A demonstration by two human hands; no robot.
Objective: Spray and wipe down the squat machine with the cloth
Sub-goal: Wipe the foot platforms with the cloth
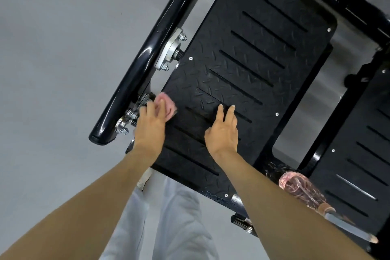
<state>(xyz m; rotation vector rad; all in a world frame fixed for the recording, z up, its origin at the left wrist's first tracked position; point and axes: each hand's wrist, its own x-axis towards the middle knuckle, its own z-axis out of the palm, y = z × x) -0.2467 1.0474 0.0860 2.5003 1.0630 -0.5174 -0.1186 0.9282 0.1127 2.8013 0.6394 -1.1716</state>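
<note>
The squat machine's black tread-pattern footplate (249, 63) with long slots fills the middle of the head view. My left hand (150, 122) presses a pink cloth (168, 104) flat against the plate's left edge, beside the silver bolts (126, 119); the fingers lie fairly straight over the cloth and look blurred. My right hand (222, 131) rests on the plate to the right, fingers straight, tips on a slot, holding nothing. A translucent pinkish spray bottle (301, 188) lies on the frame at the lower right, behind my right forearm.
A thick glossy black tube (147, 53) runs along the plate's left side, with a silver bracket (172, 48) bolted to it. A second slotted footplate (358, 154) sits at the right. Grey floor (63, 59) spreads to the left. My light trousers (175, 217) show below.
</note>
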